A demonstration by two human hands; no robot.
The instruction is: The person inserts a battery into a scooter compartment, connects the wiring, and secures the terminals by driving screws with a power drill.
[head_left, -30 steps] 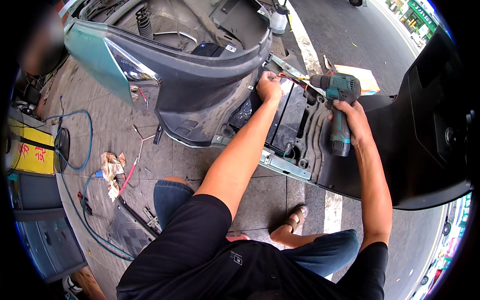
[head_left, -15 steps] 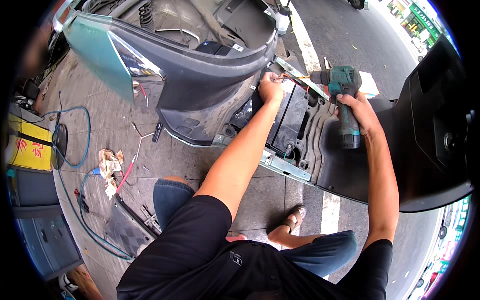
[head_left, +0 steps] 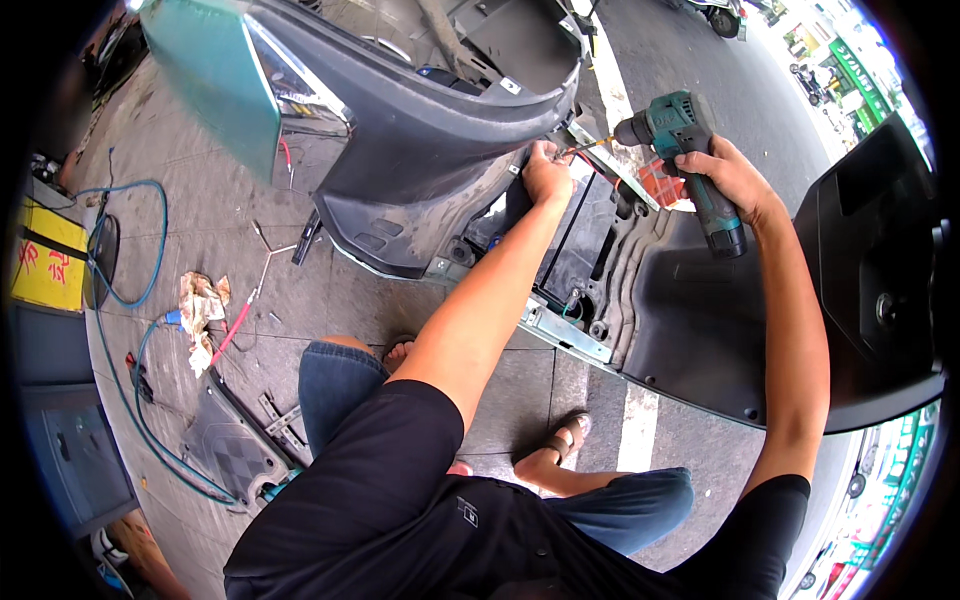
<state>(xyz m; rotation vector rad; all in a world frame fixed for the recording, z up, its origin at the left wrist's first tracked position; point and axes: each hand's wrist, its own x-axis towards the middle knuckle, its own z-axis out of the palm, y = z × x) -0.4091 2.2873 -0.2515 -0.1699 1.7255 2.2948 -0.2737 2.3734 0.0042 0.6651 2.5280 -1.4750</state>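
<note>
Right hand (head_left: 735,180) grips the drill (head_left: 677,122), whose bit (head_left: 592,146), slipping, could jab the left hand (head_left: 547,177), its hold unclear.

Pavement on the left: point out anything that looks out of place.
A crumpled, stained paper or cloth lies on the pavement beside the blue hose, looking like litter. The hose itself snakes loosely, which may be a trip hazard.

Paved ground (head_left: 350,300), blue hose (head_left: 167,235), dark panel (head_left: 230,440)
</note>
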